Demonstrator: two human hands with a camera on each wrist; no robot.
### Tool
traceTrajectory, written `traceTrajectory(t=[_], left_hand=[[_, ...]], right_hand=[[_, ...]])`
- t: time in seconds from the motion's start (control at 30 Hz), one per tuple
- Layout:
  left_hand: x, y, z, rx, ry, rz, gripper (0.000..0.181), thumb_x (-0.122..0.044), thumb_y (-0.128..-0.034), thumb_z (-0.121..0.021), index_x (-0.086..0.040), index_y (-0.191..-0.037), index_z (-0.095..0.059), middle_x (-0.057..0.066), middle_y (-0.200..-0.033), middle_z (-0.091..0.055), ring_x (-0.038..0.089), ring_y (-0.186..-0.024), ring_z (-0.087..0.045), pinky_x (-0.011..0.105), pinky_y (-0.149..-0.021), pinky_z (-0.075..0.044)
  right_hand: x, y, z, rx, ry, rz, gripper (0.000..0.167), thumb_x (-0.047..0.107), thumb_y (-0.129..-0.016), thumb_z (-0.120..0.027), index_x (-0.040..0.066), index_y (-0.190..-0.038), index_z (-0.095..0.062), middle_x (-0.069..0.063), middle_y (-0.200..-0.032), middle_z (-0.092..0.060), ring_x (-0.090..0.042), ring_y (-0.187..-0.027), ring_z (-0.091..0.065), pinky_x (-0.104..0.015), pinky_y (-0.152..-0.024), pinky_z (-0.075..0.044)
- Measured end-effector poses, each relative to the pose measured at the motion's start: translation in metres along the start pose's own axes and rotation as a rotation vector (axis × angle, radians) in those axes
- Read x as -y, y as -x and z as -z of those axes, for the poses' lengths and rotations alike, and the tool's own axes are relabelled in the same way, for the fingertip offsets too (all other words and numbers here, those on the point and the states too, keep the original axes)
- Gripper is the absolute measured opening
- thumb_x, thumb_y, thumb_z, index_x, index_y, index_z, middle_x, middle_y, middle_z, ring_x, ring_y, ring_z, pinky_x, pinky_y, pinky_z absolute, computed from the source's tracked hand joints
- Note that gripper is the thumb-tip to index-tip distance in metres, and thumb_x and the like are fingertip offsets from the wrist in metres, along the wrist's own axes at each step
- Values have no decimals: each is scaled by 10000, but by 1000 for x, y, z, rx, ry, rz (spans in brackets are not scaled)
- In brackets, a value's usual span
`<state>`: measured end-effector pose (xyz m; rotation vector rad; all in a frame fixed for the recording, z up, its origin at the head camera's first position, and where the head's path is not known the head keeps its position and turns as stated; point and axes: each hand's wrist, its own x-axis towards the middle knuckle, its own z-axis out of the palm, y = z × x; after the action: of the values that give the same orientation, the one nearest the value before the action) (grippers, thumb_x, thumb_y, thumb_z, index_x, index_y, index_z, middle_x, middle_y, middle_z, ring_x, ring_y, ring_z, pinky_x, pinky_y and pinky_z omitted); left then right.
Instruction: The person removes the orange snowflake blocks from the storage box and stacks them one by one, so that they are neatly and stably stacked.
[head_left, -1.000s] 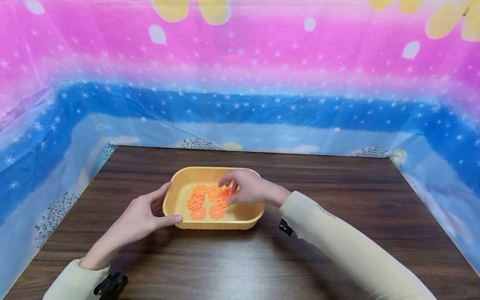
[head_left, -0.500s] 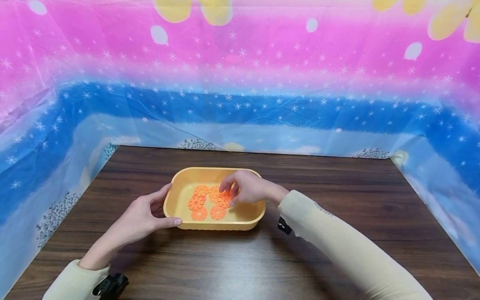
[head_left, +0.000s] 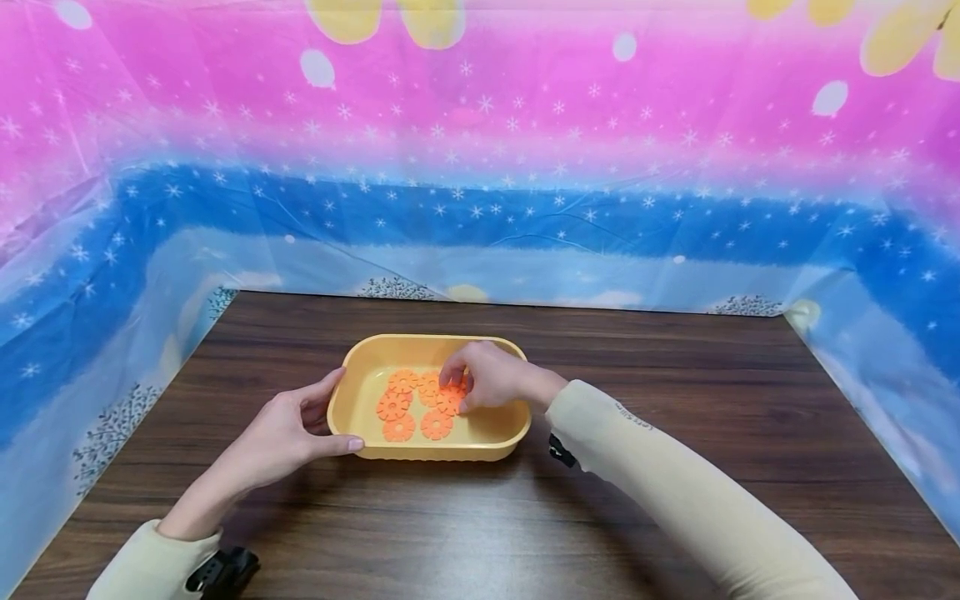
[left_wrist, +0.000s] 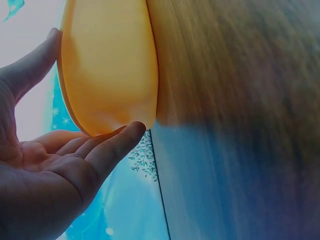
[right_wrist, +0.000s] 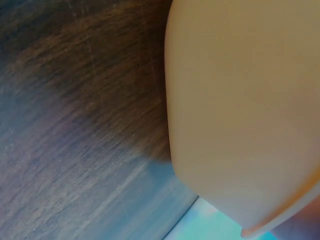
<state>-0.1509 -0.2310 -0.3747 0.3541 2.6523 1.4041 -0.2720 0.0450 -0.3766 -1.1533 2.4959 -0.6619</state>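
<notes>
A yellow plastic tray (head_left: 450,452) with rounded corners rests on the table. Several orange notched plastic discs (head_left: 393,406) lie on its floor, some overlapping. My left hand (head_left: 281,433) holds the tray's left end, thumb over the near rim and fingers along the outside; in the left wrist view that hand (left_wrist: 65,165) touches the tray wall (left_wrist: 110,65). Inside the tray, my right hand (head_left: 491,375) has its fingers curled over the discs at the right of the group, with an orange disc between thumb and fingers. The right wrist view shows mostly the tray's outer wall (right_wrist: 240,110).
The dark wood-grain table (head_left: 660,375) extends around the tray. A pink and blue patterned cloth (head_left: 480,208) hangs behind it and along both sides. Black wrist devices (head_left: 225,571) show at both cuffs.
My right fingers have closed in a little on the discs at the right of the group, and the right forearm has shifted slightly left. The left hand keeps its hold on the tray.
</notes>
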Motion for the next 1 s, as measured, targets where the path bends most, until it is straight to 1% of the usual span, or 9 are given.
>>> traceTrajectory(t=[0.17,0.37,0.6,0.73,0.87,1.0], left_hand=[[0,-1,0,0,-3,1,989,-341,-698,-810,-62,-1460,-245,169,-1429,-346,270,-1207,-462,305,-823,-497],[1,-1,0,1,-2,4,999,-352,-692,-812,-63,-1461,-244,170,-1429,-345,272,-1207,-460,305,-824,-496],[1,-1,0,-2,-17,5,998,-346,-695,-812,-51,-1459,-243,165,-1439,-330,267,-1207,-459,299,-818,-499],[1,-1,0,-3,-2,7,1004,-351,-689,-814,-55,-1460,-242,166,-1438,-330,265,-1201,-466,294,-813,-501],[3,-1,0,-5,18,11,1011,-362,-680,-818,-71,-1462,-246,170,-1430,-343,268,-1191,-476,291,-808,-502],[3,-1,0,-7,18,10,1000,-343,-684,-819,-69,-1461,-252,173,-1427,-347,272,-1190,-477,292,-808,-501]], right_hand=[[1,-1,-2,-4,37,-8,329,100,-688,-824,121,-982,-680,-13,-896,-620,-156,-801,-531,-219,-705,-448],[2,-1,-5,-3,52,0,320,121,-695,-822,137,-974,-667,-4,-876,-609,-120,-781,-503,-221,-706,-440],[4,-1,-5,1,54,-21,284,135,-706,-816,165,-935,-650,11,-850,-593,-127,-767,-487,-243,-696,-433],[4,-1,-6,-6,54,-39,274,152,-711,-813,179,-911,-628,32,-855,-592,-126,-771,-496,-251,-690,-434],[4,-2,-5,-3,53,-46,298,170,-715,-812,183,-934,-611,23,-864,-589,-121,-767,-508,-249,-681,-436],[3,-2,-3,20,27,-32,387,152,-683,-832,176,-996,-604,0,-899,-582,-130,-780,-509,-249,-690,-438]])
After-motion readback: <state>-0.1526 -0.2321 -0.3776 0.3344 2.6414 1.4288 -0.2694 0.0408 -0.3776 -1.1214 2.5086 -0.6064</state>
